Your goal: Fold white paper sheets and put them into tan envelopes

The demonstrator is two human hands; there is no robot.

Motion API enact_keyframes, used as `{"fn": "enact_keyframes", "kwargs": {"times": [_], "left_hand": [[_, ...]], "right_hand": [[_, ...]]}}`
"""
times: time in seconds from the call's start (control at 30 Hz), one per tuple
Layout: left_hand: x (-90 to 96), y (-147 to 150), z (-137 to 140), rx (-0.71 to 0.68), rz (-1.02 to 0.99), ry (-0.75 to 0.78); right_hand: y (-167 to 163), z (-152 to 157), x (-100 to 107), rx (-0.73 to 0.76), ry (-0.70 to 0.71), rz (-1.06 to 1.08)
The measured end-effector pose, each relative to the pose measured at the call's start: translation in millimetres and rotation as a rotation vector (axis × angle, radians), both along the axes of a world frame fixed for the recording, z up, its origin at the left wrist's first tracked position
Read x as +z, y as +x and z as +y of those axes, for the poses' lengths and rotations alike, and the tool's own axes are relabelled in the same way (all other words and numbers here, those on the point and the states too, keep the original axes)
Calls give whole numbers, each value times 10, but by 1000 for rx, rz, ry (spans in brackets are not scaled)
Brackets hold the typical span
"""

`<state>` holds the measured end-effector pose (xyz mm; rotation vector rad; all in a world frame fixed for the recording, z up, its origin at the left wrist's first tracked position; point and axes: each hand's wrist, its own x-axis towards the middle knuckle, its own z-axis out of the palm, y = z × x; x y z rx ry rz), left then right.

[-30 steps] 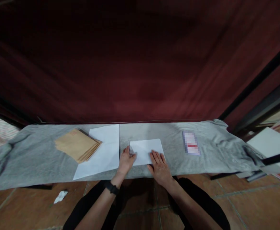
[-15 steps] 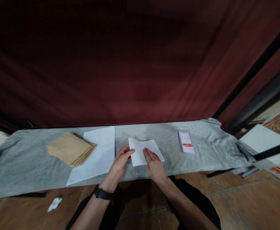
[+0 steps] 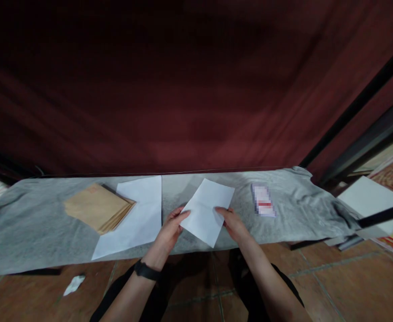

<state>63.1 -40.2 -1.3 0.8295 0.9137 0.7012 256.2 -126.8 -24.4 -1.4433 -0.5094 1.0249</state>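
Note:
A white sheet of paper (image 3: pixel 205 210), apparently folded, is held between my hands above the grey cloth, turned at a slant with one corner towards me. My left hand (image 3: pixel 172 227) pinches its left edge, thumb on top and fingers beneath. On the opposite edge my right hand (image 3: pixel 233 222) has its thumb on top, with the other fingers mostly under the paper. Left of my hands lies a stack of brown envelopes (image 3: pixel 97 205), partly over larger white sheets (image 3: pixel 146 205).
Grey cloth (image 3: pixel 42 237) covers the long narrow table. A small blurred packet (image 3: pixel 263 200) lies right of my hands. A dark red curtain (image 3: pixel 190 112) hangs behind. Black bars (image 3: pixel 357 103) and a white board (image 3: pixel 371 199) stand at the right. Crumpled tissue (image 3: pixel 74 285) lies on the tiled floor.
The paper has turned and come up from lying nearly square on the cloth. My right hand moved from flat on top of it to gripping its right edge.

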Motion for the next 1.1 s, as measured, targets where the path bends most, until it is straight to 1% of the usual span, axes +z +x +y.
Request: {"fn": "enact_keyframes", "kwargs": {"times": [0.07,0.13,0.2,0.23,0.27,0.3,0.33,0.4,0.43,0.5,0.57,0.6,0.63,0.67,0.7,0.73,0.77,0.8,0.83,0.87,0.9,0.93,0.97,1.0,1.1], "left_hand": [[-71,-66,-23,-41,118,67],[-162,-115,-59,-1,250,86],[-253,-133,-96,76,339,58],[-290,-132,-112,104,360,35],[-320,-127,-124,121,367,13],[-341,-120,-132,133,367,-3],[-354,-114,-138,139,362,-16],[-363,-108,-148,138,344,-40],[-363,-110,-155,132,332,-51],[-368,-123,-178,119,308,-72],[-383,-149,-209,108,290,-91],[-392,-167,-225,104,298,-80],[-399,-190,-241,111,326,-38],[-400,-218,-255,130,372,50],[-394,-251,-268,144,425,187],[-381,-287,-281,138,476,360],[-360,-324,-295,96,514,543],[-336,-361,-310,10,529,709],[-311,-393,-325,-116,530,834],[-290,-420,-338,-252,528,906],[-277,-440,-348,-365,537,937],[-271,-455,-352,-441,554,939],[-273,-464,-348,-478,572,926],[-279,-470,-333,-477,587,903],[-292,-469,-229,-396,550,811]], "right_hand": [[13,41,-48,28,-26,-122],[28,57,-89,-1,-16,-237],[39,29,-138,-20,-8,-520],[41,-5,-167,5,-4,-699],[41,-49,-201,64,1,-876],[38,-104,-235,160,9,-1025],[32,-164,-268,282,19,-1127],[10,-289,-321,522,37,-1248],[-5,-346,-336,609,41,-1280],[-38,-433,-343,713,45,-1305],[-63,-480,-326,753,53,-1308],[-67,-491,-313,764,61,-1304],[-63,-498,-299,773,69,-1295],[-51,-502,-285,777,77,-1276],[-32,-506,-272,774,83,-1248],[-6,-511,-261,763,86,-1211],[22,-518,-249,749,86,-1168],[50,-526,-238,732,82,-1125],[73,-534,-226,713,75,-1086],[90,-541,-213,696,68,-1053],[100,-546,-198,683,63,-1023],[104,-548,-181,671,59,-996],[103,-547,-163,655,57,-970],[99,-543,-145,636,56,-942],[90,-506,-109,579,22,-866]]}}
